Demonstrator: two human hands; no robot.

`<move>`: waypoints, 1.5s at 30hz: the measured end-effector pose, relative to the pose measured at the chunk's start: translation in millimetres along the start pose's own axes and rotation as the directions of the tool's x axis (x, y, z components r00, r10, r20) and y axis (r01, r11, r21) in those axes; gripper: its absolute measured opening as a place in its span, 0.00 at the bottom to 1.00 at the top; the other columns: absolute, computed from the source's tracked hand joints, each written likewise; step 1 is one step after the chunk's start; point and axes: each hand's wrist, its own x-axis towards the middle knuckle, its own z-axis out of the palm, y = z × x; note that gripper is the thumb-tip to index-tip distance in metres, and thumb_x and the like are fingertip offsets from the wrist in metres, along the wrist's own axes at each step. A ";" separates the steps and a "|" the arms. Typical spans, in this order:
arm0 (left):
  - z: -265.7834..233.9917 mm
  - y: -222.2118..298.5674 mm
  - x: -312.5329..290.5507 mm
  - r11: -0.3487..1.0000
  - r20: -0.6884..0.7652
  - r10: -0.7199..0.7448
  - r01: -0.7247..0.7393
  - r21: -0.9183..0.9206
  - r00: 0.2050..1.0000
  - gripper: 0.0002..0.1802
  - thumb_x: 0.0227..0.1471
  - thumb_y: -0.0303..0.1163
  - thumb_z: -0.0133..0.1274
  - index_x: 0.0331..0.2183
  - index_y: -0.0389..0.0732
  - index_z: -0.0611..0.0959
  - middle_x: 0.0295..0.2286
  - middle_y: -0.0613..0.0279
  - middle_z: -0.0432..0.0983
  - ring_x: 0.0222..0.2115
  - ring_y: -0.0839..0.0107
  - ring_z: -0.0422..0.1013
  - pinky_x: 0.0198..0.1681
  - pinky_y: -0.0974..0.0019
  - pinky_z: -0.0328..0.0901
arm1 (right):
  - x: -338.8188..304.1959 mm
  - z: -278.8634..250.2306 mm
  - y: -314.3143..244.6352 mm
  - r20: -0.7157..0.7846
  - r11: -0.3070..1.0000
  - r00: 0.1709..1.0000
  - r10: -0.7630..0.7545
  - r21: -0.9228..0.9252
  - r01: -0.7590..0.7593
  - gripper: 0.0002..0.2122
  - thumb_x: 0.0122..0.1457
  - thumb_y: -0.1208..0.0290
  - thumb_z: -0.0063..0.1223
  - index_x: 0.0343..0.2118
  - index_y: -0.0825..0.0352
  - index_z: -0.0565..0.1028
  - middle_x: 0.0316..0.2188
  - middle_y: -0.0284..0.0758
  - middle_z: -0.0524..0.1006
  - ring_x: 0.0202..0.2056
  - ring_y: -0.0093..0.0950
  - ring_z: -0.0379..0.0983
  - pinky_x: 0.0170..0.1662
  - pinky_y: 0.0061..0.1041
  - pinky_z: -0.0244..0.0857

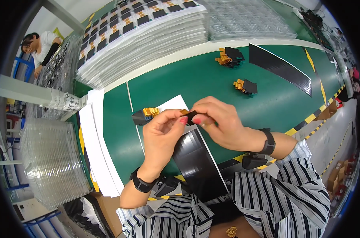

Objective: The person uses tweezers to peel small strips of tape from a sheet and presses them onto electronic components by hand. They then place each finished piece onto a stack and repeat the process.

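My left hand [162, 135] and my right hand [219, 121] meet above the green table [196, 79], pinching one small black part with an orange flex tail [190, 115] between their fingertips. Under the hands lies a white sheet [173, 104] and a long black strip [196, 158] that runs toward my body. A small pile of the same black and orange parts [145, 115] sits just left of my left hand. Both wrists wear black bands.
Two more piles of black and orange parts [229, 56] [245, 86] lie farther out, beside another black strip [281, 65]. Stacked trays of parts [140, 35] fill the back left; clear trays [53, 162] stand at my left. A person [41, 45] sits far left.
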 end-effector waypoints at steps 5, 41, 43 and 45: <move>12.1 -0.5 4.1 0.994 0.097 -0.102 0.104 -0.016 0.990 0.10 0.46 0.20 0.49 0.35 0.33 0.74 0.27 0.65 0.71 0.29 0.80 0.66 0.34 0.78 0.62 | 8.3 -47.9 3.9 0.009 0.971 0.999 -0.042 -0.234 0.043 0.10 0.46 0.87 0.42 0.33 0.71 0.70 0.24 0.37 0.69 0.24 0.28 0.67 0.27 0.22 0.63; -84.2 -40.0 -54.8 -0.107 0.462 0.150 -0.450 0.887 0.874 0.22 0.36 0.30 0.55 0.38 0.38 0.74 0.42 0.56 0.66 0.41 0.59 0.64 0.44 0.62 0.61 | -44.7 43.7 29.3 0.210 0.555 0.728 0.652 0.523 -0.647 0.10 0.56 0.73 0.41 0.30 0.77 0.68 0.30 0.45 0.71 0.28 0.32 0.73 0.32 0.24 0.70; -73.8 -40.3 -49.0 -0.048 0.515 0.073 -0.513 0.857 0.854 0.22 0.36 0.31 0.54 0.39 0.39 0.73 0.43 0.57 0.65 0.43 0.59 0.63 0.46 0.61 0.59 | -49.1 41.4 34.2 0.181 0.568 0.734 0.654 0.523 -0.635 0.10 0.57 0.72 0.41 0.30 0.76 0.68 0.30 0.45 0.71 0.28 0.32 0.73 0.32 0.24 0.70; -70.0 -43.9 -40.9 -0.016 0.546 0.035 -0.546 0.838 0.837 0.23 0.37 0.32 0.54 0.40 0.40 0.73 0.44 0.58 0.65 0.43 0.59 0.62 0.46 0.60 0.59 | -50.3 37.0 40.9 0.142 0.566 0.736 0.662 0.549 -0.615 0.10 0.57 0.72 0.40 0.30 0.76 0.68 0.30 0.45 0.71 0.28 0.32 0.73 0.32 0.24 0.70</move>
